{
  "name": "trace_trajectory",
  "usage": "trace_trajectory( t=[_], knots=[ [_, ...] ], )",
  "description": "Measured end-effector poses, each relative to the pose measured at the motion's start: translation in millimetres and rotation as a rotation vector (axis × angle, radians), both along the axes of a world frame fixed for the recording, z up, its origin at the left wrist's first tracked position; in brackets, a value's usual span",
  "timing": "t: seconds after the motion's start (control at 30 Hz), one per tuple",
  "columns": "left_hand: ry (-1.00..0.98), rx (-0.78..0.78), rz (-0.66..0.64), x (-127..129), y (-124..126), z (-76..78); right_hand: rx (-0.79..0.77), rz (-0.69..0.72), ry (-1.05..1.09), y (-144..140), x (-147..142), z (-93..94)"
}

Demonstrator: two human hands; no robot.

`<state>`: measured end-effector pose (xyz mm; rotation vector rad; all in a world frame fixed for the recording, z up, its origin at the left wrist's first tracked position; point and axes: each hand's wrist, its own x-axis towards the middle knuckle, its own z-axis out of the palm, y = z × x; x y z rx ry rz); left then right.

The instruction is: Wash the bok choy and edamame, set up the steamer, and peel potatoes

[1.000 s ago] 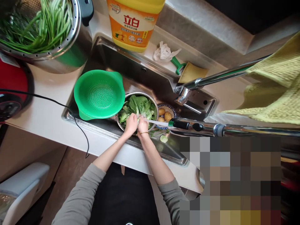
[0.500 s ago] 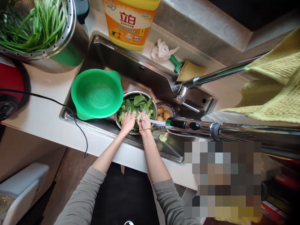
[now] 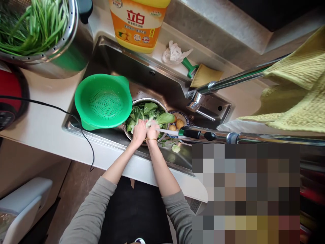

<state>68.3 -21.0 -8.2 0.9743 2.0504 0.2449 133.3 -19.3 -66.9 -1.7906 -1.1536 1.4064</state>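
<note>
Leafy greens (image 3: 150, 107) lie wet in a round metal bowl (image 3: 126, 130) inside the sink. My two hands are close together over the bowl's near side, fingers curled. From my right hand (image 3: 152, 133) a green leaf with a pale stalk (image 3: 165, 118) sticks out to the right, over the bowl's rim. Closed beside it, my left hand (image 3: 139, 133) grips leaves whose tops show above its fingers. A stream of water (image 3: 167, 131) from the faucet head (image 3: 189, 132) strikes my right hand. The fingertips are partly hidden by water and leaves.
A green colander (image 3: 104, 101) sits left of the bowl. Right of it stand a patterned plate of potatoes (image 3: 179, 123) and a cut vegetable end (image 3: 175, 148). A detergent jug (image 3: 139, 25), a steel pot of greens (image 3: 73, 51) and a black cord (image 3: 50, 103) occupy the counter.
My hands have come closer together, the right one moving left. The leaf in my right hand now points right, beyond the bowl's rim. The view has shifted slightly.
</note>
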Motion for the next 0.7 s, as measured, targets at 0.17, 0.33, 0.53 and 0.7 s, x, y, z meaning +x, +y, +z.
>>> trace_trajectory(
  t=[0.17, 0.33, 0.53, 0.7],
  knots=[
    [-0.075, -0.022, 0.126, -12.0, 8.3, -9.9, -0.214, -0.602, 0.508, 7.2, -14.3, 16.9],
    [-0.052, -0.075, 0.022, -29.1, 4.0, -5.8, -0.313, -0.636, 0.549, 16.2, 7.9, 28.6],
    [0.062, -0.019, -0.249, -21.0, -4.6, 9.6, -0.277, -0.239, 0.381, 6.7, 16.9, 26.6],
    [-0.062, -0.016, -0.239, -10.3, -4.9, -2.6, -0.218, -0.300, 0.293, -0.3, 3.0, 31.2]
  ],
)
